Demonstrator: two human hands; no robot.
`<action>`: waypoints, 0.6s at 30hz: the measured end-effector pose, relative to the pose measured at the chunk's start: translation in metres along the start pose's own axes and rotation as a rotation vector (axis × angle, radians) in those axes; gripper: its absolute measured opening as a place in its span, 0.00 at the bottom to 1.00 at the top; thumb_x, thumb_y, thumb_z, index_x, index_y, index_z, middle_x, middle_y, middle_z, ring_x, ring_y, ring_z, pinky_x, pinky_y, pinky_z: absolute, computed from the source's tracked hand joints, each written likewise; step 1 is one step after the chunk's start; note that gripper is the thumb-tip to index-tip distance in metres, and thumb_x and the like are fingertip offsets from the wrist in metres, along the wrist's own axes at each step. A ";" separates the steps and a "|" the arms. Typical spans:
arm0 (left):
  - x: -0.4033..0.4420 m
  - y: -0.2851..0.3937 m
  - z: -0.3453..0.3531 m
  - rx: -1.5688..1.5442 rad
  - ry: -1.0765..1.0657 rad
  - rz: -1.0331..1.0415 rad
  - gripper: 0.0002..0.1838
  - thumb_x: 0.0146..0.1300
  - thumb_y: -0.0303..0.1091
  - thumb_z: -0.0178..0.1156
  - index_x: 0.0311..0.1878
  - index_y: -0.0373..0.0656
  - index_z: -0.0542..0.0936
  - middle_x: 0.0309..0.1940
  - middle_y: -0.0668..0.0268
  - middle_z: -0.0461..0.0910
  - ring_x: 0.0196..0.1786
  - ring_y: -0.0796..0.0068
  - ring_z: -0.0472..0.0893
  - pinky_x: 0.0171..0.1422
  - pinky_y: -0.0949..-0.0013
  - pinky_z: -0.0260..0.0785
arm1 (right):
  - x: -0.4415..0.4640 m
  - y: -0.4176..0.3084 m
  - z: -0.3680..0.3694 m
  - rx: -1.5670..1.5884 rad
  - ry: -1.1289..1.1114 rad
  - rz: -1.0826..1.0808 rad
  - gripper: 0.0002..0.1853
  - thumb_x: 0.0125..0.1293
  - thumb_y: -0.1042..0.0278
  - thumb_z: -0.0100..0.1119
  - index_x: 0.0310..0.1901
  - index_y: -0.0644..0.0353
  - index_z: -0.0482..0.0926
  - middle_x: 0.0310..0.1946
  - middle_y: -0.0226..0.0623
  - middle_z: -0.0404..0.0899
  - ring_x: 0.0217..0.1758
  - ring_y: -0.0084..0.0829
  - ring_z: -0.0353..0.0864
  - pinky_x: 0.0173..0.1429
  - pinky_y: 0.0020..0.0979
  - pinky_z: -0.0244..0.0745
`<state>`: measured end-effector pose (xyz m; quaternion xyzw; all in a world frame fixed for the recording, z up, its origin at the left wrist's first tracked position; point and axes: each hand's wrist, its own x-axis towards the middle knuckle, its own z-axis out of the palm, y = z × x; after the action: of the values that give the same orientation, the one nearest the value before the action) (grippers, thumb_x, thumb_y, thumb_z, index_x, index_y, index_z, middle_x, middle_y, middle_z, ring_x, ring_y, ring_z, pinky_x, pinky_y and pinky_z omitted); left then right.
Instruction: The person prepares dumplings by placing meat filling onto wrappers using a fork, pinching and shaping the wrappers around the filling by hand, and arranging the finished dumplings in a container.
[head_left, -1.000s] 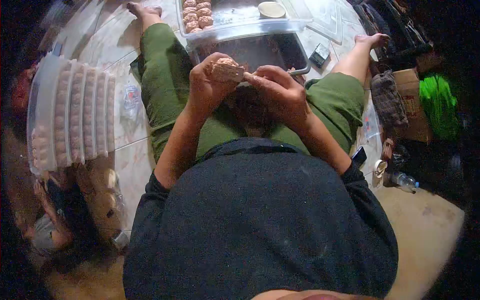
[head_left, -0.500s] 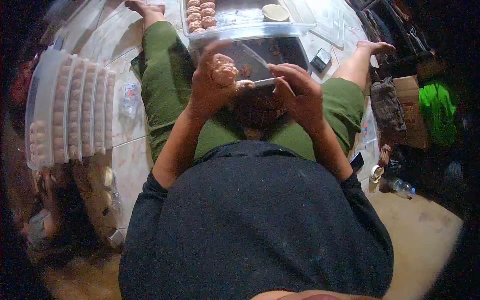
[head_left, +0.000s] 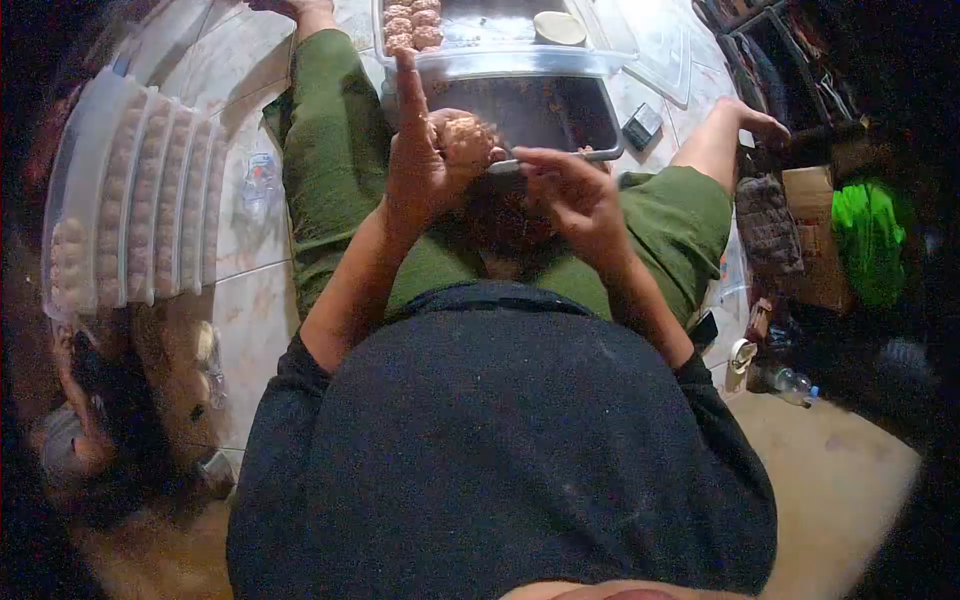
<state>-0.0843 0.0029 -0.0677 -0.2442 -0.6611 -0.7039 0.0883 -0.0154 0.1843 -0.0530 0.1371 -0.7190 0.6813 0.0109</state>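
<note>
My left hand (head_left: 418, 168) cups a lumpy, pinkish ball of minced meat (head_left: 466, 140), with one finger pointing up and away from it. My right hand (head_left: 580, 198) pinches a thin utensil (head_left: 508, 148) whose tip is at the right side of the meat ball; its exact kind is blurred. Both hands are above my lap, at the near edge of a dark tub (head_left: 560, 100) with smears of meat on its inside. Beyond it, a clear plastic container (head_left: 500, 64) holds rows of shaped meat balls (head_left: 426, 20) at its left side and a round pale lid or dish (head_left: 559, 28).
Several clear containers (head_left: 140, 200) filled with meat balls stand stacked on the left. A small dark device (head_left: 642, 126) lies on the tiles right of the tub. Farther right are a cardboard box (head_left: 815, 230), a bright green cloth (head_left: 868, 240) and a plastic bottle (head_left: 793, 385).
My right hand has turned and lowered, bringing the utensil's tip against the meat ball. My left hand has shifted slightly right, its raised finger now straighter. The whole view has tilted a little.
</note>
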 end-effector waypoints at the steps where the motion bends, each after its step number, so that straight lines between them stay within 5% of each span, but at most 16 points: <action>1: 0.000 0.003 -0.002 0.071 -0.019 0.002 0.40 0.49 0.34 0.68 0.63 0.39 0.57 0.28 0.63 0.79 0.32 0.78 0.77 0.37 0.75 0.70 | -0.001 0.004 0.006 0.002 -0.036 0.001 0.16 0.62 0.80 0.52 0.53 0.68 0.71 0.44 0.33 0.76 0.45 0.20 0.73 0.50 0.21 0.70; 3: 0.004 0.009 -0.009 0.262 -0.127 -0.031 0.29 0.51 0.34 0.66 0.55 0.37 0.68 0.28 0.65 0.79 0.33 0.79 0.77 0.37 0.76 0.70 | 0.004 0.004 0.007 -0.325 0.016 -0.217 0.14 0.59 0.80 0.54 0.48 0.64 0.76 0.42 0.38 0.77 0.43 0.26 0.76 0.47 0.25 0.72; 5: 0.001 -0.007 -0.014 0.103 -0.152 -0.026 0.20 0.52 0.34 0.65 0.46 0.37 0.73 0.28 0.67 0.78 0.33 0.81 0.76 0.37 0.77 0.69 | 0.010 -0.016 0.005 -0.621 0.067 -0.327 0.14 0.57 0.79 0.55 0.46 0.62 0.78 0.40 0.41 0.78 0.42 0.30 0.78 0.45 0.27 0.73; 8: 0.002 -0.008 -0.013 0.011 -0.198 -0.023 0.13 0.54 0.34 0.63 0.39 0.38 0.74 0.27 0.69 0.77 0.32 0.84 0.74 0.37 0.78 0.69 | 0.014 -0.012 0.003 -0.708 0.035 -0.428 0.12 0.55 0.78 0.57 0.43 0.61 0.80 0.38 0.43 0.78 0.39 0.33 0.79 0.41 0.28 0.74; 12: 0.002 0.006 -0.009 -0.077 -0.074 -0.137 0.12 0.53 0.33 0.64 0.37 0.39 0.74 0.27 0.72 0.75 0.33 0.84 0.73 0.39 0.79 0.68 | 0.021 -0.014 -0.007 -0.692 0.011 -0.391 0.13 0.56 0.78 0.57 0.45 0.62 0.78 0.39 0.41 0.78 0.38 0.29 0.79 0.41 0.28 0.74; 18: 0.004 -0.017 -0.020 0.083 -0.233 -0.136 0.22 0.45 0.32 0.71 0.43 0.41 0.73 0.29 0.72 0.73 0.34 0.82 0.74 0.40 0.77 0.69 | 0.037 0.010 -0.056 -0.635 0.030 -0.057 0.15 0.58 0.80 0.53 0.49 0.64 0.75 0.39 0.39 0.79 0.39 0.26 0.78 0.44 0.24 0.73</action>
<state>-0.1001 -0.0143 -0.0806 -0.2749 -0.7104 -0.6473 -0.0269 -0.0626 0.2331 -0.0515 0.1367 -0.8913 0.4243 0.0830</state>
